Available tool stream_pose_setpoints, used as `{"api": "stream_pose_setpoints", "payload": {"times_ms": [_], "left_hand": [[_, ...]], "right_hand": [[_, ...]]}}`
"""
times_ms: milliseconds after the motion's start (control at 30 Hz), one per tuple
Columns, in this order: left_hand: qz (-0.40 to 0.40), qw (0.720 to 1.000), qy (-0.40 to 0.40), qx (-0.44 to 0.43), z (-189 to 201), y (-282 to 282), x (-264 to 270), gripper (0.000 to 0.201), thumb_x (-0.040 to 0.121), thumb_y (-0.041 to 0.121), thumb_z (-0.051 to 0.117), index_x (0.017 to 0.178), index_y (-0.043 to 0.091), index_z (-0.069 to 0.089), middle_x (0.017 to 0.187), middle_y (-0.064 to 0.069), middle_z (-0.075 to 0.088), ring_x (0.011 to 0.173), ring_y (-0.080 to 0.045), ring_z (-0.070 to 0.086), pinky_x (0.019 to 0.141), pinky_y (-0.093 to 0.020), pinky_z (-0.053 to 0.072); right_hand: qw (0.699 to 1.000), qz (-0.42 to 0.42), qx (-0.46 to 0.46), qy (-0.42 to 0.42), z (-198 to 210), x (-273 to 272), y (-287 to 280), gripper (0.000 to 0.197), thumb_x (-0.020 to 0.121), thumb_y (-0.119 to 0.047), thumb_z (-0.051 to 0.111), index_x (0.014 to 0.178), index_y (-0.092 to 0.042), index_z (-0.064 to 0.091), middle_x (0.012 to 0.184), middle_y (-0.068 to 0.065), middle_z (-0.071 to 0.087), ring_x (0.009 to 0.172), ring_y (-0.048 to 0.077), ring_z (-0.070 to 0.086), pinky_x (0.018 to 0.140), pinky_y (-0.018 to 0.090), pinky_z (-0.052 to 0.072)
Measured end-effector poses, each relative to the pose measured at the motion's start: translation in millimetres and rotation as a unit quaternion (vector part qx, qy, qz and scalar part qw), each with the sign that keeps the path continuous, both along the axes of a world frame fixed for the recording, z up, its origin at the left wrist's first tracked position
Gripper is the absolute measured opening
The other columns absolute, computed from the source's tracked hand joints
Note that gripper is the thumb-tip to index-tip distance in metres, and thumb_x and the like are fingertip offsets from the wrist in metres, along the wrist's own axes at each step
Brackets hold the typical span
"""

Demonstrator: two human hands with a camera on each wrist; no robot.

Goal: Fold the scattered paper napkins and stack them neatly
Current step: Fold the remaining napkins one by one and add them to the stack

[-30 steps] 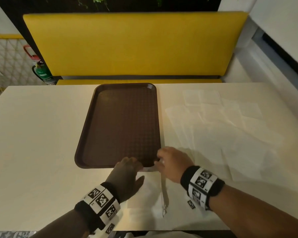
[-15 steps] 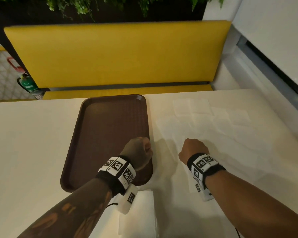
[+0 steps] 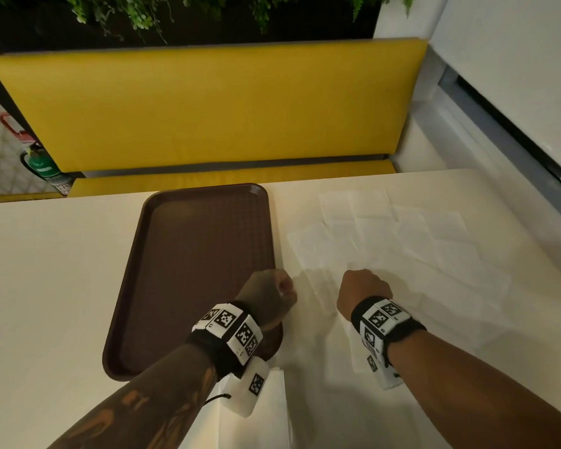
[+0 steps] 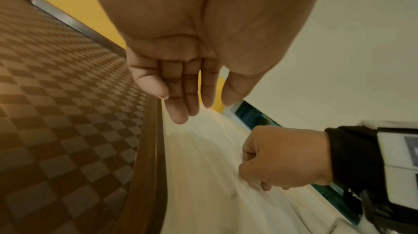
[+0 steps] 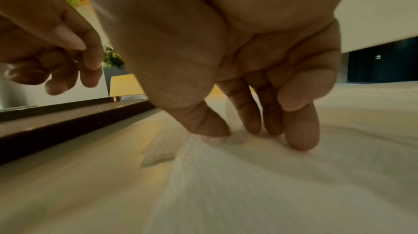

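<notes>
Several white paper napkins [image 3: 402, 234] lie spread flat on the table's right half. My right hand [image 3: 360, 283] is down on the nearest one [image 5: 226, 166]; thumb and curled fingers [image 5: 300, 130] pinch it, and the paper puckers up at the thumb. My left hand [image 3: 272, 293] hovers over the right rim of the brown tray [image 3: 191, 270], its fingers [image 4: 181, 109] loosely curled and holding nothing. The left wrist view also shows the right hand [image 4: 278, 157] touching the napkin. A folded napkin [image 3: 272, 409] lies at the table's near edge, partly under my left wrist.
The tray has nothing in it and sits left of the napkins; its raised rim [image 4: 149, 148] runs close beside both hands. A yellow bench [image 3: 208, 108] stands behind the cream table [image 3: 46, 286]. A wall [image 3: 515, 76] borders the right side.
Both hands left the napkin at the table's near edge and moved forward. The right hand came down on a scattered napkin; the left hand rose over the tray's right rim.
</notes>
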State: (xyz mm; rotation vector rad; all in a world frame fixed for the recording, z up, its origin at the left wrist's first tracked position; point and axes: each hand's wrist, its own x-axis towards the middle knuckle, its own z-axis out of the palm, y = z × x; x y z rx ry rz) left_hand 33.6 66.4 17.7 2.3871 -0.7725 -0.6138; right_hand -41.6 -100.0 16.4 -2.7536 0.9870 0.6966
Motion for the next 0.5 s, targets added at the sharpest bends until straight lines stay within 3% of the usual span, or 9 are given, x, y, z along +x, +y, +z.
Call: {"api": "stream_pose_setpoints", "payload": {"times_ms": [67, 133, 267, 333, 433, 500], "left_hand": [[-0.004, 1.000, 0.003, -0.005, -0.4, -1.3, -0.5, 0.014, 0.088, 0.027, 0.060, 0.096, 0.016, 0.064, 0.085, 0.008, 0.058, 0.080, -0.010, 0.056, 0.071, -0.021, 0.043], [-0.006, 1.000, -0.011, -0.009, -0.1, -1.5, 0.3, 0.015, 0.088, 0.027, 0.060, 0.095, 0.015, 0.065, 0.085, 0.006, 0.060, 0.077, -0.008, 0.055, 0.069, -0.019, 0.041], [-0.007, 1.000, 0.007, -0.017, -1.2, -7.1, 1.2, 0.020, 0.091, 0.031, 0.057, 0.096, 0.014, 0.065, 0.090, 0.004, 0.064, 0.077, -0.009, 0.055, 0.067, -0.017, 0.041], [0.029, 0.991, 0.115, -0.064, 2.0, -13.8, -1.4, 0.033, 0.093, 0.039, 0.050, 0.100, 0.009, 0.062, 0.096, -0.005, 0.066, 0.085, -0.020, 0.061, 0.077, -0.030, 0.050], [0.104, 0.918, 0.338, -0.179, 11.9, -20.2, -4.6, 0.048, 0.096, 0.048, 0.040, 0.115, 0.007, 0.057, 0.111, -0.010, 0.066, 0.098, -0.024, 0.064, 0.084, -0.036, 0.051], [0.113, 0.896, 0.372, -0.214, 14.9, -19.3, -2.3, 0.054, 0.090, 0.058, 0.043, 0.116, 0.016, 0.062, 0.112, -0.008, 0.068, 0.103, -0.024, 0.065, 0.091, -0.043, 0.051]], "right_hand": [[1.000, -0.009, -0.001, 0.005, 1.0, -1.3, -2.2, 0.018, 0.087, -0.013, 0.053, 0.100, -0.013, 0.066, 0.106, 0.007, 0.067, 0.094, 0.024, 0.066, 0.077, 0.031, 0.051], [1.000, -0.013, 0.004, -0.001, 6.6, -1.2, -3.5, 0.018, 0.088, -0.012, 0.052, 0.100, -0.014, 0.065, 0.104, 0.005, 0.069, 0.095, 0.023, 0.066, 0.074, 0.030, 0.049], [0.999, -0.012, 0.020, -0.047, 28.1, -0.2, -0.2, 0.010, 0.088, -0.013, 0.053, 0.079, -0.017, 0.051, 0.098, 0.003, 0.068, 0.087, 0.023, 0.064, 0.069, 0.028, 0.045], [0.994, -0.003, 0.038, -0.103, 41.3, 2.1, 8.4, 0.007, 0.089, -0.020, 0.053, 0.083, -0.016, 0.053, 0.098, 0.003, 0.066, 0.087, 0.024, 0.063, 0.069, 0.029, 0.043], [0.978, 0.031, 0.090, -0.183, 55.0, 7.0, 29.8, 0.018, 0.090, -0.029, 0.052, 0.102, -0.016, 0.059, 0.100, 0.002, 0.064, 0.092, 0.024, 0.063, 0.073, 0.031, 0.046], [0.959, 0.060, 0.152, -0.232, 58.6, 9.8, 39.9, 0.020, 0.091, -0.028, 0.052, 0.104, -0.016, 0.060, 0.099, 0.001, 0.064, 0.091, 0.022, 0.062, 0.079, 0.034, 0.051]]}}
